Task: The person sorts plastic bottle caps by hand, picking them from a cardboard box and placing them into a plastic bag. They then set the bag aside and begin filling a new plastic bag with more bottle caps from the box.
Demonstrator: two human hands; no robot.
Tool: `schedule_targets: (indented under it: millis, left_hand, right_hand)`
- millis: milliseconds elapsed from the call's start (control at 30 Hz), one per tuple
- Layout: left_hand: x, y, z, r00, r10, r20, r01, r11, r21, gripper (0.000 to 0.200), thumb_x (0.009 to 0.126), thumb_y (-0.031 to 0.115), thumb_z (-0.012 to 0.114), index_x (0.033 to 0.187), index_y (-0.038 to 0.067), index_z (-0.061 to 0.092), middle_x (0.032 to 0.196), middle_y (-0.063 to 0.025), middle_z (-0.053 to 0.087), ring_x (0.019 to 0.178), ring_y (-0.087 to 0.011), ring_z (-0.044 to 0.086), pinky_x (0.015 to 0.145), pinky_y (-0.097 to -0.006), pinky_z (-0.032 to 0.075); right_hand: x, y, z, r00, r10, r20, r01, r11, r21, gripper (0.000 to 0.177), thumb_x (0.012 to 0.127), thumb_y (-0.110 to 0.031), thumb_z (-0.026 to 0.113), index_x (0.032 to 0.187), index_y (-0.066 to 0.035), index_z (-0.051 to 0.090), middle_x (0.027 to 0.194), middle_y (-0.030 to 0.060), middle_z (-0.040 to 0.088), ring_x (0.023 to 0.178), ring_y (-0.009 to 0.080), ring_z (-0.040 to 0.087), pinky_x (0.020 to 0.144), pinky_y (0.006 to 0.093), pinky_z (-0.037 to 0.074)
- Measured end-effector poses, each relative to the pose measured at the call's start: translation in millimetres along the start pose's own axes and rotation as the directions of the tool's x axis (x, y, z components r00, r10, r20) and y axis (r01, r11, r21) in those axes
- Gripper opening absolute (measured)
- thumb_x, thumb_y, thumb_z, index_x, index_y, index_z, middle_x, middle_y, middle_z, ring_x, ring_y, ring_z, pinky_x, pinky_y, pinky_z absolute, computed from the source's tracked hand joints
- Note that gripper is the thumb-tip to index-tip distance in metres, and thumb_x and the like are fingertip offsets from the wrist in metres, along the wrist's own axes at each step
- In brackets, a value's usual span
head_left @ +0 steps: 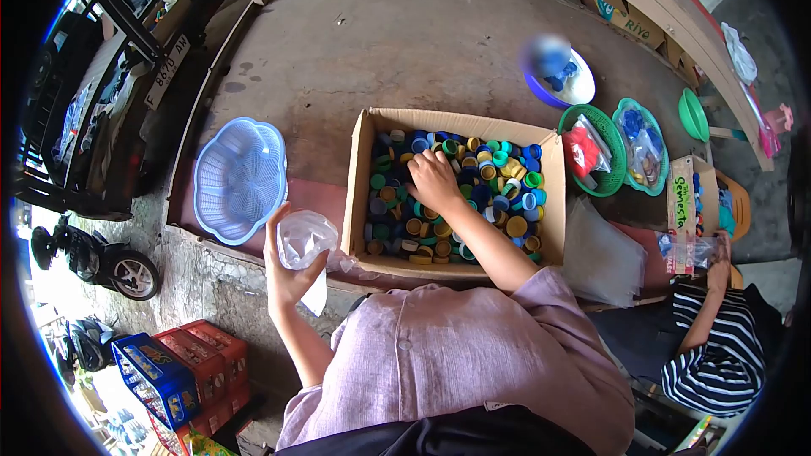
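Observation:
A cardboard box (359,194) full of bottle caps (490,171) in blue, green, yellow and other colours stands in front of me. My right hand (434,181) reaches into it, resting on the caps; its fingers are bent down and whatever they may hold is hidden. Left of the box, my left hand (291,266) holds a clear plastic bag (306,239) by its mouth, between thumb and fingers. The bag hangs with its top spread. Just beyond that hand lies an empty light-blue basket (240,179).
On the right are a purple-rimmed bowl (547,97), a green basket (568,122) and a turquoise basket (623,171) with bagged items. Flat plastic bags (601,253) lie beside the box. A person in a striped top (718,346) sits at far right. Crates (198,371) stand lower left.

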State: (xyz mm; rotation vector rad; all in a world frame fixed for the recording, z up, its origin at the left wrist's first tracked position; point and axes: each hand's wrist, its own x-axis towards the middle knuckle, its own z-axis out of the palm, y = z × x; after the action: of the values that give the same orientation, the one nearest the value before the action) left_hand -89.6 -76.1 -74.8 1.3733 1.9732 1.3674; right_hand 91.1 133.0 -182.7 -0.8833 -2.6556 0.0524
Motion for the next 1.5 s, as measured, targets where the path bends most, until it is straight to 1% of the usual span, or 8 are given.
schedule_targets:
  millis: [233, 333, 433, 533, 767, 900, 1200, 1500]
  left_hand:
    - [3.8, 21.4, 0.0, 0.998, 0.053, 0.029, -0.052, 0.999, -0.016, 0.078, 0.054, 0.011, 0.071, 0.123, 0.006, 0.036, 0.105, -0.0136, 0.053, 0.094, -0.0230, 0.053, 0.085, -0.0353, 0.041]
    - [6.7, 34.2, 4.1, 0.994, 0.070, 0.090, -0.065, 0.996, -0.054, 0.077, 0.054, 0.010, 0.071, 0.123, 0.005, 0.036, 0.105, -0.0144, 0.054, 0.093, -0.0246, 0.056, 0.083, -0.0354, 0.043]
    - [12.4, 42.6, 13.4, 0.983, 0.072, 0.169, -0.054, 0.992, -0.110, 0.076, 0.055, 0.011, 0.071, 0.122, 0.004, 0.036, 0.106, -0.0148, 0.054, 0.094, -0.0257, 0.056, 0.083, -0.0345, 0.043]
    - [15.7, 42.6, 24.1, 0.961, 0.088, 0.264, -0.098, 0.995, 0.025, 0.077, 0.054, 0.011, 0.071, 0.123, 0.003, 0.036, 0.109, -0.0159, 0.052, 0.103, -0.0313, 0.050, 0.090, -0.0380, 0.038]
    - [14.3, 38.0, 35.6, 0.944, 0.085, 0.318, -0.082, 0.996, -0.023, 0.077, 0.054, 0.013, 0.071, 0.122, 0.004, 0.036, 0.110, -0.0157, 0.053, 0.104, -0.0325, 0.049, 0.091, -0.0390, 0.037]
    - [12.0, 39.6, 35.9, 0.947, 0.040, 0.318, -0.037, 0.999, -0.016, 0.076, 0.054, 0.013, 0.072, 0.121, 0.004, 0.037, 0.109, -0.0155, 0.053, 0.103, -0.0325, 0.050, 0.091, -0.0392, 0.038]
    - [11.2, 40.5, 42.9, 0.928, 0.063, 0.366, -0.060, 0.998, -0.018, 0.079, 0.054, 0.014, 0.073, 0.123, 0.003, 0.036, 0.111, -0.0151, 0.053, 0.106, -0.0317, 0.048, 0.093, -0.0384, 0.035]
    - [10.0, 49.4, 51.3, 0.935, 0.122, 0.332, -0.130, 0.992, 0.000, 0.081, 0.054, 0.013, 0.074, 0.124, 0.002, 0.034, 0.107, -0.0144, 0.055, 0.100, -0.0266, 0.054, 0.087, -0.0354, 0.041]
  right_hand:
    - [-6.4, 9.9, -23.7, 0.994, 0.045, -0.097, -0.017, 0.962, 0.272, 0.020, 0.069, -0.017, 0.064, 0.081, -0.003, 0.060, 0.081, 0.0090, 0.061, 0.083, 0.0168, 0.055, 0.075, 0.0300, 0.039]
    - [-12.5, 2.0, -41.2, 0.954, 0.275, 0.119, -0.213, 0.340, 0.916, 0.022, 0.085, -0.018, 0.053, 0.092, 0.003, 0.056, 0.080, 0.0060, 0.061, 0.073, 0.0118, 0.059, 0.064, 0.0219, 0.045]
    - [-23.1, -1.9, -67.3, 0.949, 0.169, 0.265, -0.250, -0.107, 0.962, 0.023, 0.089, -0.014, 0.042, 0.102, 0.003, 0.051, 0.089, 0.0072, 0.059, 0.080, 0.0153, 0.060, 0.068, 0.0237, 0.046]
    - [-32.5, -2.6, -72.4, 0.966, 0.154, 0.209, -0.154, -0.308, 0.939, 0.025, 0.091, -0.014, 0.039, 0.106, 0.003, 0.048, 0.095, 0.0092, 0.057, 0.084, 0.0177, 0.060, 0.072, 0.0264, 0.046]
    - [-48.5, 6.2, -77.6, 0.926, 0.309, 0.214, -0.240, 0.048, 0.969, 0.028, 0.091, -0.015, 0.042, 0.109, 0.006, 0.048, 0.092, 0.0099, 0.059, 0.081, 0.0175, 0.061, 0.077, 0.0275, 0.047]
    - [-55.9, 8.3, -75.5, 0.921, 0.323, 0.218, -0.082, -0.385, 0.919, 0.029, 0.091, -0.017, 0.043, 0.109, 0.004, 0.049, 0.088, 0.0091, 0.060, 0.077, 0.0156, 0.060, 0.073, 0.0278, 0.047]
    - [-46.8, -7.8, -101.5, 0.865, 0.483, 0.135, -0.109, -0.081, 0.991, 0.021, 0.089, -0.020, 0.047, 0.100, -0.004, 0.056, 0.088, 0.0026, 0.058, 0.080, 0.0088, 0.054, 0.072, 0.0235, 0.044]
    - [-44.2, -45.5, -127.2, 0.980, 0.199, -0.012, 0.035, -0.115, 0.993, 0.012, 0.086, -0.010, 0.051, 0.093, -0.005, 0.058, 0.119, 0.0046, 0.043, 0.110, 0.0162, 0.040, 0.092, 0.0341, 0.032]
